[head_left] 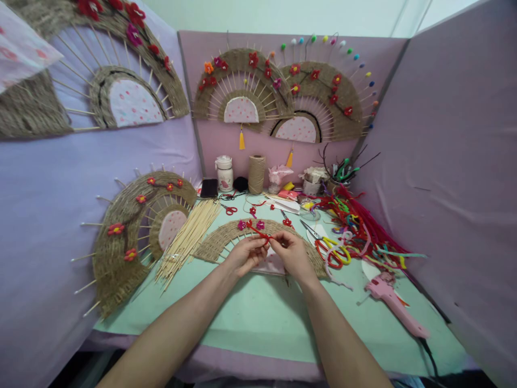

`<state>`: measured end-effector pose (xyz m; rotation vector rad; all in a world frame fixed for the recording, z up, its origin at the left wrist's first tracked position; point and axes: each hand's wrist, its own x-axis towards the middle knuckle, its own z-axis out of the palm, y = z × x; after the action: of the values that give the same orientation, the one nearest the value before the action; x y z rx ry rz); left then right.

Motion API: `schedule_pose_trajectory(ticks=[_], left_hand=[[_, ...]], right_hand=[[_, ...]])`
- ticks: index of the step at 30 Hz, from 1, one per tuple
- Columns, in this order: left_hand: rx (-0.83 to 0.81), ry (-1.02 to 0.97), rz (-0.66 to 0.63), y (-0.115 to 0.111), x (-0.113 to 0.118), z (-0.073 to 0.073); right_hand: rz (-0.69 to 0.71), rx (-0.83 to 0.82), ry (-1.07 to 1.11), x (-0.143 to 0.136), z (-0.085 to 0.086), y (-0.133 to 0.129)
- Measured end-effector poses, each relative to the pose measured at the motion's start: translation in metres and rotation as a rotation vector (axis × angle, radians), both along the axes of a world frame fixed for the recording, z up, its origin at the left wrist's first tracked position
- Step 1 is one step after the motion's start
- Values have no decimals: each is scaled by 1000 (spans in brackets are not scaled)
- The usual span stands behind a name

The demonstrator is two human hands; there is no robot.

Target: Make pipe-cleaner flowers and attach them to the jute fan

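Note:
A red pipe cleaner (257, 231) is pinched between the fingertips of both hands, with one end sticking out to the upper left. My left hand (249, 253) grips it from the left, and my right hand (288, 250) closes on it from the right. Beneath the hands lies a twine-wrapped fan (222, 235) on the table, its pale centre partly hidden. Small pink flowers (260, 224) and a red flower (287, 222) rest along the fan's upper edge.
Bamboo sticks (189, 237) lie left. On the right are yellow-handled scissors (337, 249), a heap of pipe cleaners (355, 221) and a pink glue gun (398, 307) with its cord. Behind stand a white jar (224, 173) and a twine spool (256, 175). Finished fans (242, 70) hang on the walls.

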<state>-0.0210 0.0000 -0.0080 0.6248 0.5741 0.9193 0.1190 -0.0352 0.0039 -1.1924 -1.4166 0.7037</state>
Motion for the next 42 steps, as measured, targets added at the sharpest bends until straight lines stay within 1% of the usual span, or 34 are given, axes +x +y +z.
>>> schedule_pose_trajectory(ticks=[2,4,6,7,9,12,13,15,17,20,26,28,30,33,35,37,39,40,41,42], left_hand=[[-82,-22,-14,-1,-1,4],[-171,-33,-27,-1,-2,9],[-209,-29,-27,-2,-3,12],[-195,-20,-23,-2,-4,13],[-114,11,7,-1,-4,12],[36,85,95,-2,-3,10],[80,117,120,-2,-3,9],[170,196,147,-4,-1,8],[258,278,162,-6,0,7],[348,362,164,-9,1,8],[414,404,110,-8,0,8],[419,405,125,-8,0,6],[384,370,157,-7,1,5],[243,226,179,-8,5,5],[144,122,167,-9,8,5],[70,66,164,-11,10,6],[31,57,175,-12,11,6],[30,64,185,-13,12,6],[39,74,197,-14,12,6],[56,87,210,-14,13,6]], right_hand=[[-18,204,-237,2,4,-3],[-7,343,-397,3,7,-5],[3,385,-443,2,7,-5],[-2,370,-427,2,6,-5],[-36,268,-305,1,4,-3],[-56,-32,42,-1,-1,1],[-31,-147,164,-1,-1,2],[72,-347,364,0,-1,3],[186,-481,491,1,0,3],[286,-561,589,5,-1,3],[354,-619,656,11,-6,5],[355,-602,662,10,-6,5],[323,-569,650,7,-5,5],[183,-456,553,-1,-5,3],[33,-296,382,-6,-5,1],[-105,-72,118,-11,-4,-2],[-184,134,-131,-14,-3,-6],[-204,195,-208,-15,-3,-7],[-214,213,-237,-15,-3,-7],[-217,190,-223,-15,-4,-6]])
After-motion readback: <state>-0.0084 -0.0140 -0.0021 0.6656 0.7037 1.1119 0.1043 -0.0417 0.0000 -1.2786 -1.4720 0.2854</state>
